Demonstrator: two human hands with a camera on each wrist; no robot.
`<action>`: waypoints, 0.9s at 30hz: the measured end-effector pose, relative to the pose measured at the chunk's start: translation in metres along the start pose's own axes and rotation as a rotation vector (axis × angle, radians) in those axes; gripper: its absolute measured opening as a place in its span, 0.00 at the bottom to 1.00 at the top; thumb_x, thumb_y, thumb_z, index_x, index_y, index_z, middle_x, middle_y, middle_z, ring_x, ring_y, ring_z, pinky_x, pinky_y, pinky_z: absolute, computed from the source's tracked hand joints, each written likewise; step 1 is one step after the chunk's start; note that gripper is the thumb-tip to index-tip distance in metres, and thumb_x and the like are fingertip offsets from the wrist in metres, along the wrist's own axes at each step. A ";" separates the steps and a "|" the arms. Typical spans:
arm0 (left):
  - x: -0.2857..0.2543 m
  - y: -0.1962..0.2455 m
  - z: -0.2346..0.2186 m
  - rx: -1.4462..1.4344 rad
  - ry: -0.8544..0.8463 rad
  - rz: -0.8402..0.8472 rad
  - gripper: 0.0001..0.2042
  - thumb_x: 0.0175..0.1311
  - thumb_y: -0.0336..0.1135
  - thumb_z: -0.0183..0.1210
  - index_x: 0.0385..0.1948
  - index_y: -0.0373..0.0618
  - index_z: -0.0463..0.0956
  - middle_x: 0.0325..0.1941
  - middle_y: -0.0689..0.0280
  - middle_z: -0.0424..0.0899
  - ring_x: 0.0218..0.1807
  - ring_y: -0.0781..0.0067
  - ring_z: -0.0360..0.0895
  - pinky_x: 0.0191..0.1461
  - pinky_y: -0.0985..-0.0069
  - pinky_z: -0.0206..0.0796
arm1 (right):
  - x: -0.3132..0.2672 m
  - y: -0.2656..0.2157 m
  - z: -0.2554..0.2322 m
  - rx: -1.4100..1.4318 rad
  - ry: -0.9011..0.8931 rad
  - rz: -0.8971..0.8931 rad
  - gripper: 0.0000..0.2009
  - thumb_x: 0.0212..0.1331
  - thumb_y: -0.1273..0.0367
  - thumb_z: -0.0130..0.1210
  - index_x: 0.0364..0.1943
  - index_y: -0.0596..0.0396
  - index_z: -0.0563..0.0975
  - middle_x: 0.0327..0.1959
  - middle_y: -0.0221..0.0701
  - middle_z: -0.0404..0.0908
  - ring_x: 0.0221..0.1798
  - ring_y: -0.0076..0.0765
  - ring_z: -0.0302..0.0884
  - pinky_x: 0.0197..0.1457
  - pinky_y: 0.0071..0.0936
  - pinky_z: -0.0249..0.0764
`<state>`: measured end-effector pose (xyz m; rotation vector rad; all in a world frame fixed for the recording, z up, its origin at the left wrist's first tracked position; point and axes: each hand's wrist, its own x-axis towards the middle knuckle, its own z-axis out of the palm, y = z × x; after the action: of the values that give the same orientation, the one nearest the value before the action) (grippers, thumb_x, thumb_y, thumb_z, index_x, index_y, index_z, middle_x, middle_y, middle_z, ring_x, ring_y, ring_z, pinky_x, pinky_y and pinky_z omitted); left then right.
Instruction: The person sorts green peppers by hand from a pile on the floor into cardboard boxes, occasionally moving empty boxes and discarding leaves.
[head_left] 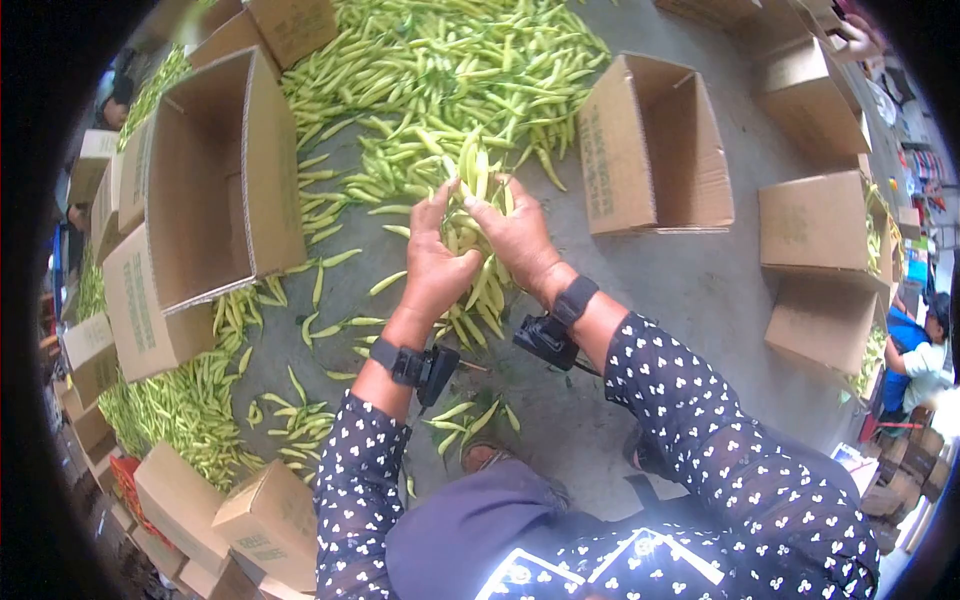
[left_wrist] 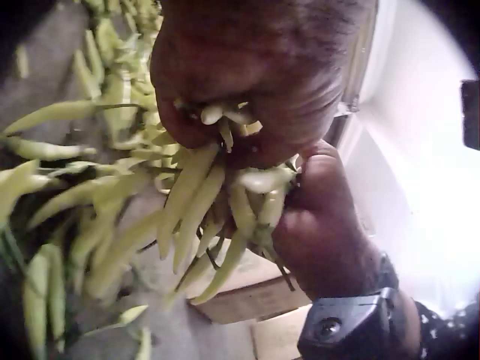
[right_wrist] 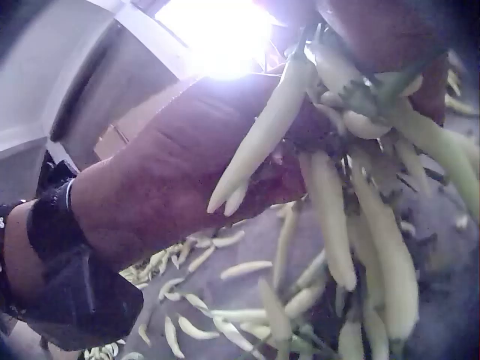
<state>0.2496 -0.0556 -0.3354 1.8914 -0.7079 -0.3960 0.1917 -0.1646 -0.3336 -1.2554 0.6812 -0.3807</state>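
Note:
In the head view my left hand [head_left: 437,268] and right hand [head_left: 520,242] are close together in front of me, both gripping a bunch of pale green chili peppers [head_left: 478,172]. Pepper tips stick up above the fingers, and more peppers hang below the palms. From the left wrist, the held peppers [left_wrist: 196,206] poke out under the curled left hand [left_wrist: 255,67], with the right hand [left_wrist: 322,217] beside it. In the right wrist view, peppers [right_wrist: 328,221] dangle between the left hand [right_wrist: 195,150] and the right fingers [right_wrist: 382,34]. The middle of the bunch is hidden by the hands.
A large heap of chili peppers [head_left: 450,65] covers the grey floor [head_left: 670,330] ahead. Open cardboard boxes stand at left [head_left: 200,200] and right [head_left: 655,145]. More peppers [head_left: 175,420] lie at left among boxes. A seated person [head_left: 915,350] is at far right.

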 end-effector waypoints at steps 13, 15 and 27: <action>0.084 0.194 0.079 0.014 -0.187 0.276 0.38 0.42 0.27 0.61 0.64 0.48 0.61 0.59 0.53 0.66 0.56 0.59 0.69 0.61 0.68 0.63 | -0.001 -0.178 -0.135 0.022 0.110 -0.281 0.14 0.63 0.68 0.52 0.51 0.60 0.71 0.46 0.34 0.77 0.43 0.25 0.77 0.46 0.20 0.74; 0.092 0.192 0.096 -0.026 -0.277 0.218 0.38 0.44 0.28 0.61 0.65 0.46 0.59 0.60 0.52 0.65 0.56 0.62 0.69 0.60 0.70 0.65 | 0.009 -0.167 -0.161 -0.098 0.151 -0.183 0.18 0.63 0.68 0.52 0.54 0.60 0.69 0.48 0.35 0.76 0.45 0.25 0.77 0.46 0.21 0.74; 0.088 0.151 0.060 -0.642 -0.378 0.111 0.26 0.54 0.24 0.49 0.60 0.35 0.63 0.52 0.56 0.76 0.44 0.70 0.78 0.47 0.78 0.72 | 0.010 -0.143 -0.176 -0.812 0.365 -0.430 0.22 0.54 0.60 0.58 0.52 0.56 0.75 0.51 0.48 0.76 0.51 0.41 0.77 0.55 0.33 0.73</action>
<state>0.2394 -0.1983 -0.2190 1.1769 -0.8084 -0.8145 0.0976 -0.3409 -0.2271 -2.1510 0.9175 -0.7416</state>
